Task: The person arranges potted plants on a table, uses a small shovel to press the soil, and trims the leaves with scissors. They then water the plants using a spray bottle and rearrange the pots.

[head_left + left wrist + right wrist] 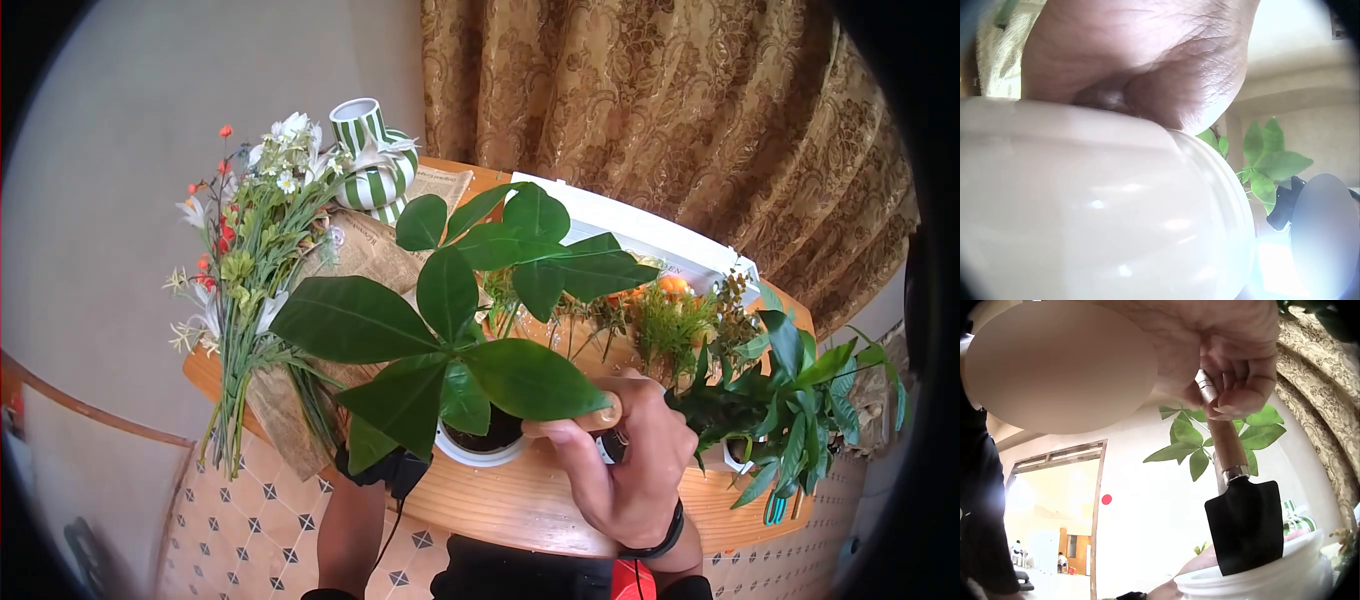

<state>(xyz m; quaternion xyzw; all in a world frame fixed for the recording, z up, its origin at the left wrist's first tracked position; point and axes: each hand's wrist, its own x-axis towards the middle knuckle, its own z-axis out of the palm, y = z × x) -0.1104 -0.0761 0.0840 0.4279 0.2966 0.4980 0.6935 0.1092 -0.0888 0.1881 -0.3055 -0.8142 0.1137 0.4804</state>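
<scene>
A leafy green plant (pixel 525 378) grows from dark soil in a white flowerpot (pixel 480 459) at the table's front edge. My right hand (pixel 645 465) grips the wooden handle of a small trowel (pixel 1246 528). The trowel's black blade points down and overlaps the pot's rim in the right wrist view. In the left wrist view, my left hand (pixel 1147 56) holds the side of the pot, its palm pressed close to the white wall. Broad leaves hide that hand in the head view, where only the forearm (pixel 350 530) shows.
On the left lies a bunch of flowers (pixel 240 270), beside brown wrapping paper (pixel 370 245) and a green-striped vase (pixel 375 182). A long white box (pixel 640 232) stands behind orange flowers (pixel 675 285). Another leafy plant (pixel 800 400) and teal-handled scissors (pixel 775 509) are at right.
</scene>
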